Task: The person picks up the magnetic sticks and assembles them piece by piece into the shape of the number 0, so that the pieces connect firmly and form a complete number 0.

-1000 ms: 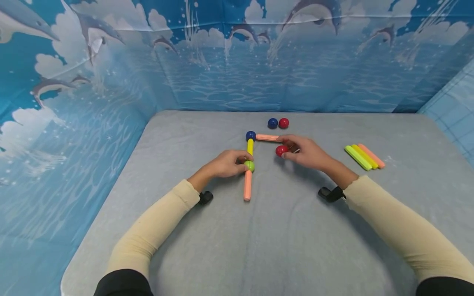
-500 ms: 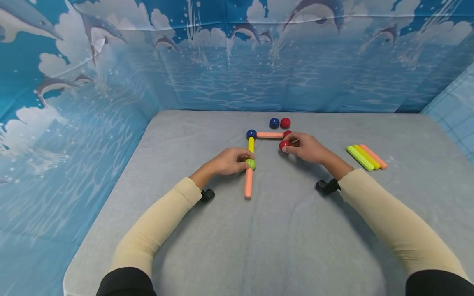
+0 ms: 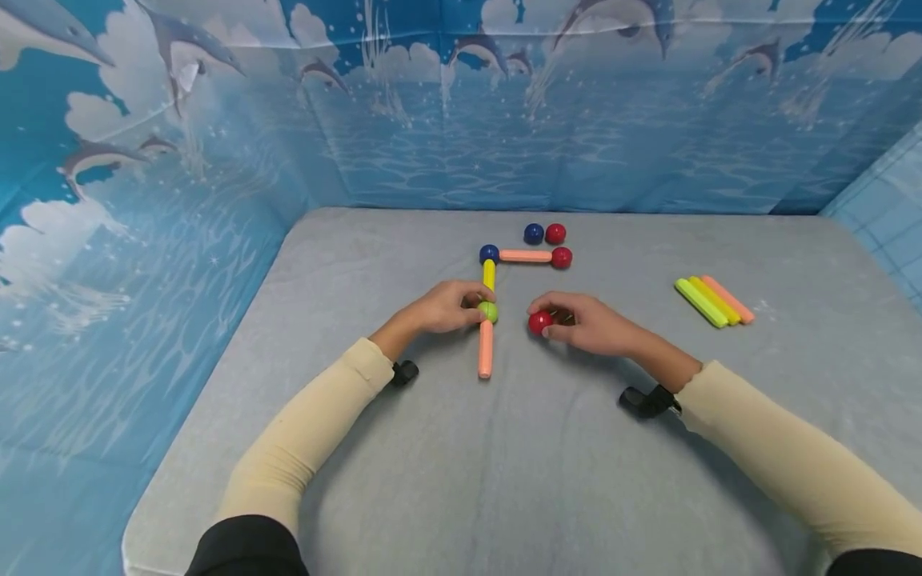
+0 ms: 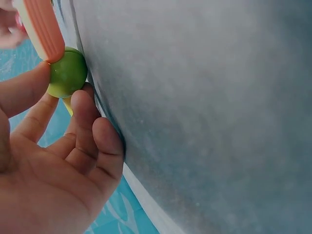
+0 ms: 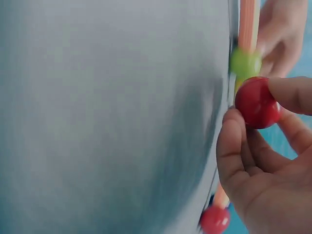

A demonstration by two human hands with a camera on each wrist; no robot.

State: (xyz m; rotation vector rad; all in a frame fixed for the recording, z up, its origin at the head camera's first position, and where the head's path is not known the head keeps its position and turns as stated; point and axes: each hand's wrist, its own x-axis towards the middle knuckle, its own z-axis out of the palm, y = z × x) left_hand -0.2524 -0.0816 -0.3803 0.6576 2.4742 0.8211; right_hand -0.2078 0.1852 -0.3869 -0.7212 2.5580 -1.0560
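Backdrop: a blue dolphin-print curtain (image 3: 432,148) hangs behind the desk (image 3: 403,464) and along its left; grey cloth covers the top.
Far side: a loose blue ball (image 3: 534,234) and a loose red ball (image 3: 555,234) sit together near the back edge.
Right side: a lime stick (image 3: 701,303), a golden stick (image 3: 715,300) and a spare coral stick (image 3: 728,299) lie side by side, well apart from both hands.
Built shape: going away from the person, the near coral stick (image 3: 486,350), green ball (image 3: 490,312), yellow stick (image 3: 489,274) and corner blue ball (image 3: 489,254) run in line; the far coral stick (image 3: 526,256) turns right there and meets the end red ball (image 3: 562,258).
Left grasp: the left hand (image 3: 448,307) pinches the green ball between thumb and fingers.
Right grasp: the right hand (image 3: 589,322) pinches the held red ball (image 3: 539,323), right of the green ball and apart from it; whether it touches the cloth I cannot tell.
In the way: left fingers hide part of the green ball; in the right wrist view, the held red ball overlaps the yellow stick.
Since half a second ago: the right hand has drawn back toward the person, uncovering the end red ball; the left hand keeps its place.
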